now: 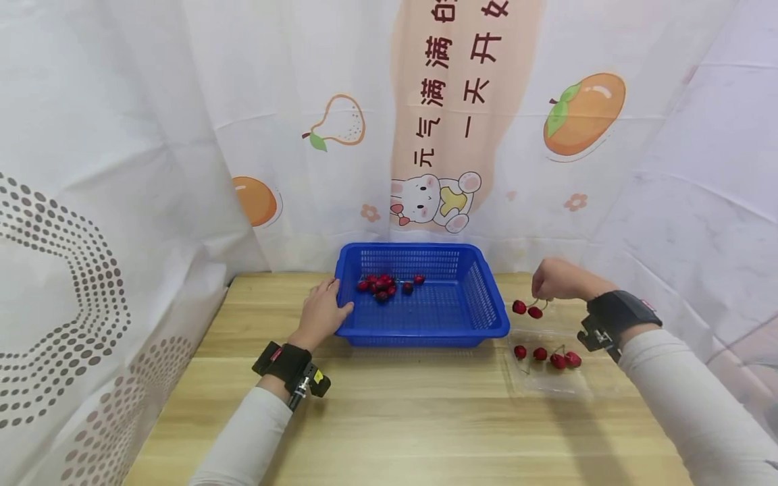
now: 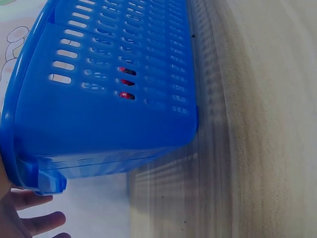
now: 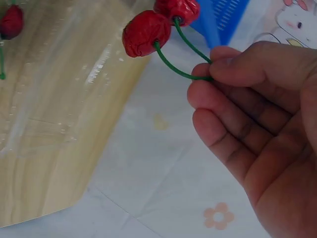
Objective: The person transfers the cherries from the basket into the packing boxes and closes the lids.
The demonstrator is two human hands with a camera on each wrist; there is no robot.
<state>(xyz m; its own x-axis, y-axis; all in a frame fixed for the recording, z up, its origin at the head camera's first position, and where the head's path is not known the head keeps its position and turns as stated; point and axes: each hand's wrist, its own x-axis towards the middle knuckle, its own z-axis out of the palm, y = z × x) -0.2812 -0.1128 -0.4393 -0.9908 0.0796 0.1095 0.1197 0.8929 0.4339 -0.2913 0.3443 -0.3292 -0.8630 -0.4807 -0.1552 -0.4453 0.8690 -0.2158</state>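
Observation:
My left hand [image 1: 321, 310] rests against the left rim of a blue plastic basket [image 1: 419, 341], its thumb lying at the rim. In the left wrist view, spread fingers [image 2: 45, 223] show past the basket's corner. Several red cherries [image 1: 383, 283] lie in the left part of the basket. Right of it, my right hand [image 1: 560, 279] pinches the green stems [image 3: 173, 67] of two joined cherries [image 3: 146, 33] between thumb and fingertips. The pair hangs over a clear plastic tray [image 1: 556, 386], where several more cherries [image 1: 557, 361] lie in the near part.
A light wooden table [image 1: 389, 412] carries the basket and the tray. Behind the basket hangs a white printed curtain [image 1: 273, 81], close to its back rim. White sheeting [image 1: 146, 256] drapes along the left side.

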